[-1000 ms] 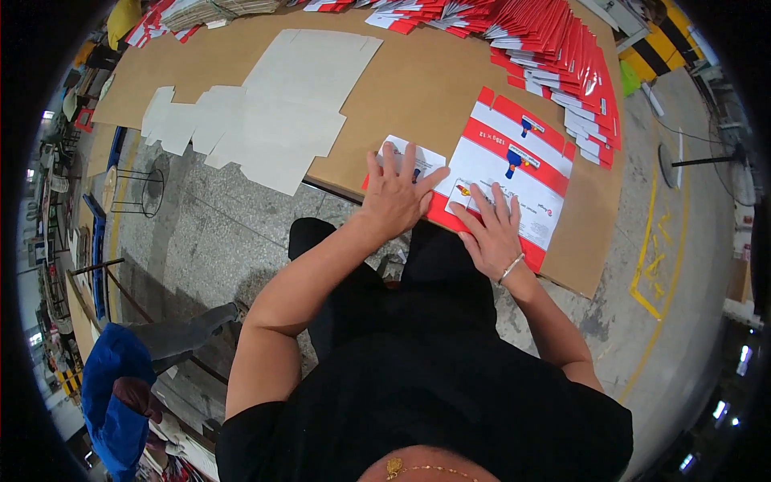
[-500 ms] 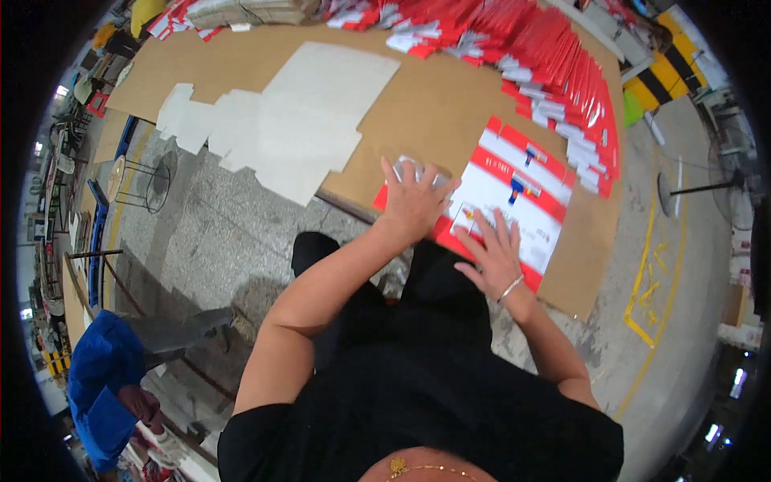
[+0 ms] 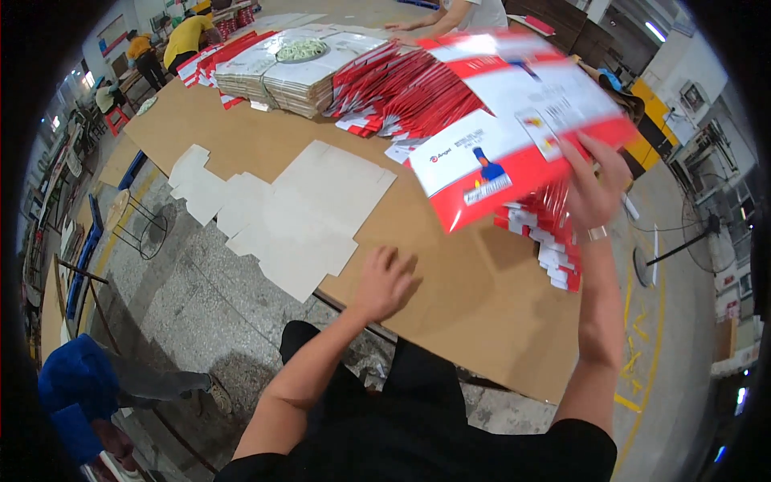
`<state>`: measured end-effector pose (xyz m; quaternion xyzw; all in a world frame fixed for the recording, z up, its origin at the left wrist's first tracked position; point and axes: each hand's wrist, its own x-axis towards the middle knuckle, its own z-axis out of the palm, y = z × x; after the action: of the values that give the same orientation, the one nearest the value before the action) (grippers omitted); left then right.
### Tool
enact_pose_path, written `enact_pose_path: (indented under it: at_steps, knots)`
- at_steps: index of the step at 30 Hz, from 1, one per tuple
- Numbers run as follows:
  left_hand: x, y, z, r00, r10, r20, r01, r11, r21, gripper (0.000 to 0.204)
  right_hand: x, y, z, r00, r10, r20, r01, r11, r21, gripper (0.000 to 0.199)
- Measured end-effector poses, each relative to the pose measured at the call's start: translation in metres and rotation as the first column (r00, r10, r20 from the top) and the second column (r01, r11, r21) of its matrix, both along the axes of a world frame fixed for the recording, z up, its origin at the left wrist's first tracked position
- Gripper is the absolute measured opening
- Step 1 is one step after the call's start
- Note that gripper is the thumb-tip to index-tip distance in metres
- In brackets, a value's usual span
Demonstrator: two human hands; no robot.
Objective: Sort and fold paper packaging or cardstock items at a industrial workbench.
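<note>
My right hand (image 3: 596, 189) is raised over the right side of the table, its fingers closed on the near edge of a flat red-and-white printed carton (image 3: 526, 120). The carton is tilted in the air and hides part of a long fanned row of folded red-and-white cartons (image 3: 430, 92). Near the table's front edge, my left hand (image 3: 387, 285) is slightly blurred, fingers apart, with nothing in it. Beside that hand lies a die-cut cardboard blank (image 3: 309, 205), pale side up, partly overhanging the edge of the brown board-covered table (image 3: 458, 297).
A tied stack of flat cardboard (image 3: 277, 84) with a coil of pale cord (image 3: 302, 51) on top stands at the back. Across the table is another person's arm (image 3: 450, 20). A person in blue (image 3: 80, 373) is at lower left; a standing fan (image 3: 683, 249) is at right.
My right hand has lifted the red-and-white carton off the table, up and away to the right. My left hand has let go and moved left. The view has tipped upward.
</note>
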<state>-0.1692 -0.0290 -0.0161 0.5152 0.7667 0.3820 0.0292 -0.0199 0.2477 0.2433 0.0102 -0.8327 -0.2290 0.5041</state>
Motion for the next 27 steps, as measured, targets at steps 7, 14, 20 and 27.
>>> enact_pose_path:
  at_steps: [7,14,20,27]
  knots:
    - [0.003,0.015,0.004,0.972,-0.087,-0.22,0.056,0.988,-0.147,0.045,-0.149,0.161,-0.081,0.96,-0.232,0.156,0.262,0.942,-0.211,0.065]
    - [0.005,0.009,0.005,0.97,-0.05,-0.238,0.014,0.989,-0.149,0.043,-0.189,0.061,-0.14,0.987,-0.158,0.043,0.155,0.817,-0.556,0.048]
    - [-0.002,0.011,-0.042,0.974,-0.046,-0.221,0.022,0.994,-0.11,0.045,-0.164,-0.183,-0.214,0.446,0.57,0.69,-0.153,0.808,-0.569,0.075]
    - [0.023,-0.029,-0.052,0.989,-0.107,-0.1,0.125,0.973,0.195,0.044,-0.186,-0.228,-0.253,0.364,0.512,0.778,-0.075,0.849,-0.524,0.074]
